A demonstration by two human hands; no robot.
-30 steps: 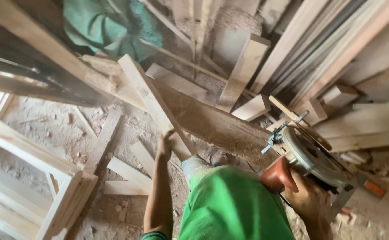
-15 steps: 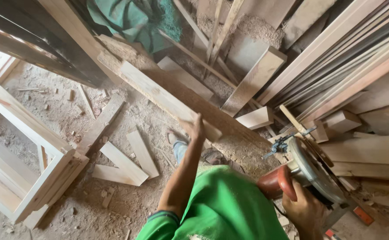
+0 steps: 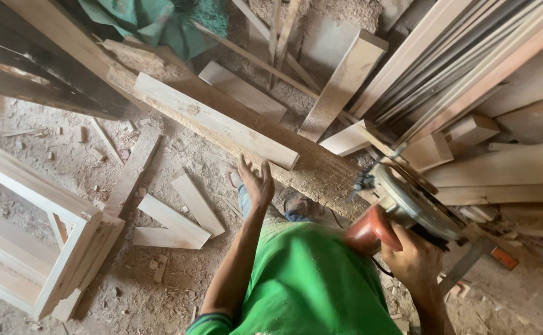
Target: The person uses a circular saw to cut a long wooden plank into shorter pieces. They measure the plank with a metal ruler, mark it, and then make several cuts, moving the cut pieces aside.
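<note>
Warm, even daylight fills the scene, brightest at the left edge, where the pale wooden frame (image 3: 30, 242) nearly washes out. Deep shadow sits under the dark boards (image 3: 42, 80) at the upper left. The sawdust floor (image 3: 178, 279) is lit softly, without hard shadows. Focus is fairly sharp throughout; the wide lens bends straight planks (image 3: 470, 56) towards the edges.

Your left hand (image 3: 256, 182) reaches out just below the near end of the board (image 3: 216, 119), which lies on a wide plank (image 3: 321, 174) running from upper left to lower right. Your right hand (image 3: 415, 259) sits to the right on the saw (image 3: 408, 205), which rests at the plank's lower end, with stacked timber (image 3: 470, 68) behind it. Left of your left arm, offcuts (image 3: 172, 217) lie on the floor (image 3: 54, 161), and a frame (image 3: 42, 248) stands at far left.
</note>
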